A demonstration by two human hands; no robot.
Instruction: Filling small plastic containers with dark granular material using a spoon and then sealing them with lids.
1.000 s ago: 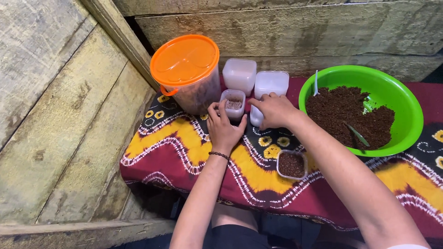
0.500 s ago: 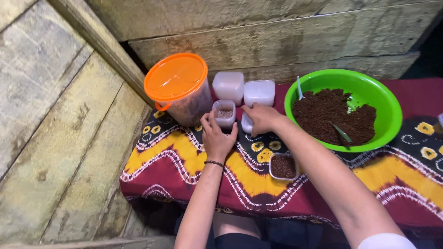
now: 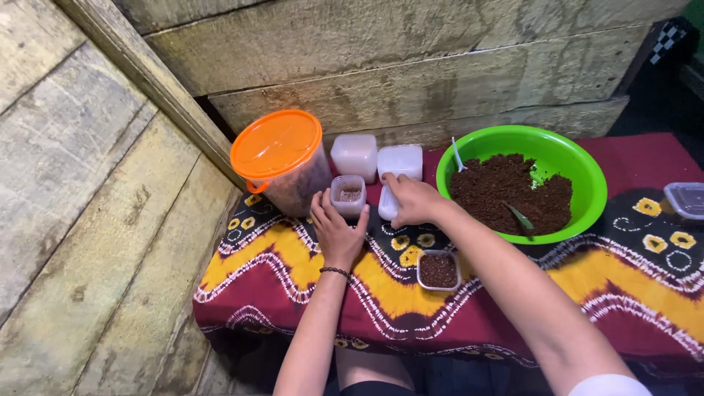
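- Both hands were stretched forward over the patterned cloth [image 3: 293, 264] toward the back row of containers, forearms running up from the bottom edge.
- From my seat I saw the left hand [image 3: 337, 231] palm down, fingers curled round the small clear container [image 3: 347, 195] and gripping its near side; a dark bracelet [image 3: 336, 272] circled that wrist.
- That container stood upright and lidless just right of the big jar, with a little brown stuff in its bottom.
- Right hand [image 3: 412, 199] was closed over a white lidded tub [image 3: 389, 205], knuckles up, holding it on the cloth just beside the clear container.
- Counting, I made out two more white lidded tubs [image 3: 355, 154] behind the hands, touching side by side against the wooden wall.
- One large jar with an orange lid [image 3: 277, 145] stood at the left end.
- One green bowl [image 3: 587, 176] sat to the right, holding brown crumbly material, a white spoon [image 3: 457, 154] and a green leaf [image 3: 519, 215].
- One small open tub of brown material [image 3: 438, 270] lay near the right forearm.
- One clear lidded box [image 3: 686, 199] showed at the right edge.
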